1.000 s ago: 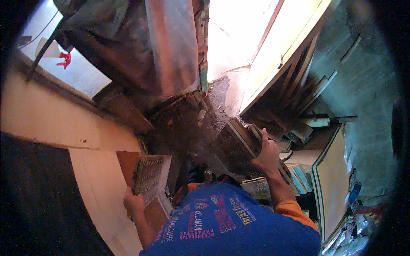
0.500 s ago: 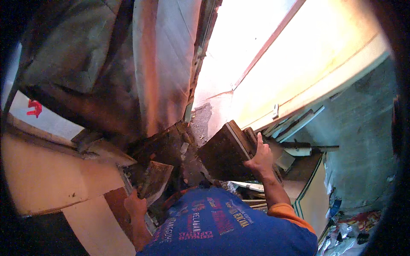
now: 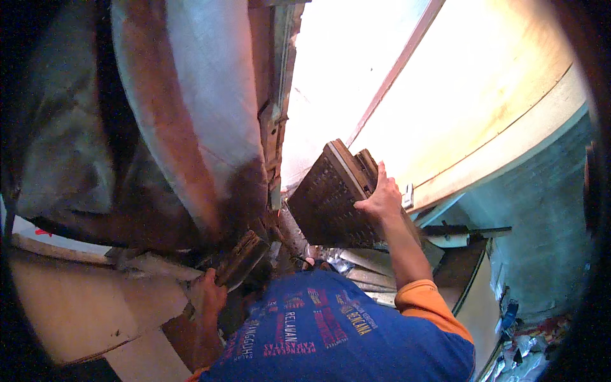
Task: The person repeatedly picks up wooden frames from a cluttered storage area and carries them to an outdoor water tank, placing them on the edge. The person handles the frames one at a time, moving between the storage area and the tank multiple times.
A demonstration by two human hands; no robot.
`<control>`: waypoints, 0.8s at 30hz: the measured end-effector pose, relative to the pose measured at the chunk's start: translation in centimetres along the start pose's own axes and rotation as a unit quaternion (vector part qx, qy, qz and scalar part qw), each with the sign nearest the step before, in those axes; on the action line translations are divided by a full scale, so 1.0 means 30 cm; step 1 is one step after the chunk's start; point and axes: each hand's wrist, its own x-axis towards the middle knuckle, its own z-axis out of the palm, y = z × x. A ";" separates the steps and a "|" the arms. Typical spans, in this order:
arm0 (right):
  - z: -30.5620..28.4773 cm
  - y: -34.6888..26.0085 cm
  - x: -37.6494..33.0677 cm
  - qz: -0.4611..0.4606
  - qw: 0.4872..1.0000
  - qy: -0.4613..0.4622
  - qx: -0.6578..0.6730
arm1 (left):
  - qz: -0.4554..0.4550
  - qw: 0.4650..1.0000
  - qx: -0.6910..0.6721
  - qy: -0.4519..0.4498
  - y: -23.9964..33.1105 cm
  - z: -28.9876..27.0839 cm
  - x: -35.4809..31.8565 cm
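My right hand (image 3: 383, 198) grips the right edge of a dark brown, boxy wooden piece (image 3: 331, 202) by its layered edge, thumb on the near face and fingers over the far side. Rows of small light marks dot its broad face, and it hangs tilted in front of me. Lower left, my left hand (image 3: 212, 294) is closed at the near end of a short, rough wooden block (image 3: 243, 254) with a worn, splintered top. The left fingers are partly hidden, and the block slants up to the right.
A dark, draped sheet (image 3: 210, 114) hangs at left beside a wooden post (image 3: 275, 127). Pale panels (image 3: 95, 302) lie lower left. A bright, cream panel (image 3: 471, 108) leans at right. Boards (image 3: 369, 270) lie beyond my torso, and crumpled litter (image 3: 525, 347) sits lower right.
My right hand has raised the boxy wooden piece, and its face now catches more light. My left hand and the wooden block have shifted slightly right. The view has turned, moving the sheet left.
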 end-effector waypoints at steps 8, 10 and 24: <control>0.148 0.087 0.343 -0.026 1.000 0.011 0.009 | -0.020 0.998 0.065 -0.017 0.305 0.143 0.224; 0.182 0.115 0.388 -0.019 1.000 0.001 0.013 | -0.012 0.996 0.085 -0.018 0.393 0.154 0.306; 0.291 0.218 0.602 0.049 0.997 -0.036 0.041 | 0.024 0.999 -0.035 -0.022 0.738 0.348 0.708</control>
